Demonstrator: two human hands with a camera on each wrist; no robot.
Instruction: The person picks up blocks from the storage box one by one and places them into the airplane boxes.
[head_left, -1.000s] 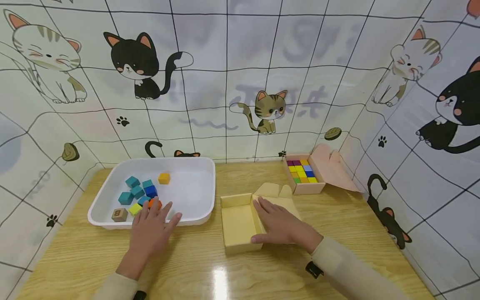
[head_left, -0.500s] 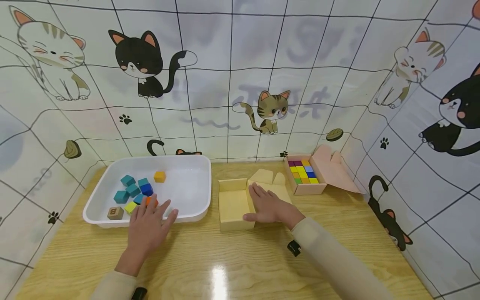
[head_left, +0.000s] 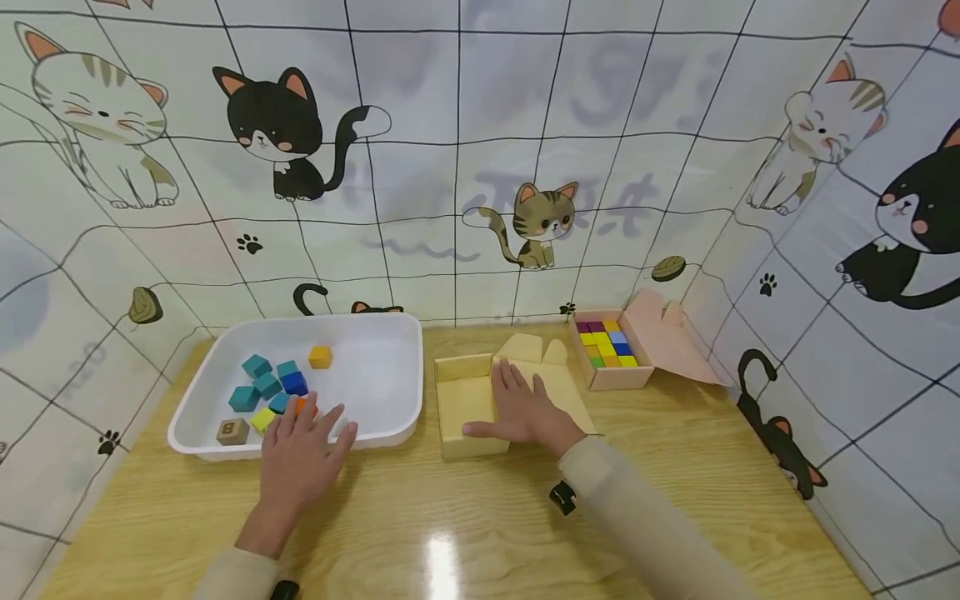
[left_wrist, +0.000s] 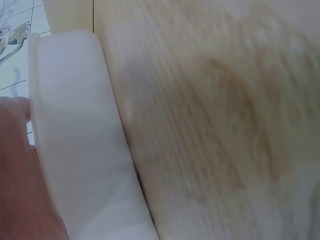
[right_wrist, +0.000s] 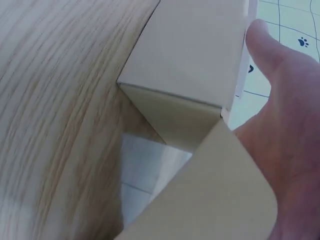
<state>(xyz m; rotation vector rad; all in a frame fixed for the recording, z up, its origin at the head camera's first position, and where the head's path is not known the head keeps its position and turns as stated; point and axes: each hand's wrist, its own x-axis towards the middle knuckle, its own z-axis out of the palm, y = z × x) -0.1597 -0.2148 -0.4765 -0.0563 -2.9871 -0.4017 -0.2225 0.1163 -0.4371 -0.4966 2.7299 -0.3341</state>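
Plainly, the yellow box (head_left: 476, 449) stood uncovered on the table (head_left: 390, 525), shallow, its lid (head_left: 558, 377) with ear-like tabs folded out to its right. Across that hinge side lay the right hand (head_left: 523, 411), fingers outstretched, gripping nothing, hiding part of the lid. Left of the box, the left hand (head_left: 302, 456) spread loosely over the near rim of the white tray (head_left: 371, 367), holding nothing, and half hid an orange block (head_left: 302, 404); fingertip contact was unclear. The left wrist view cut that hand off.
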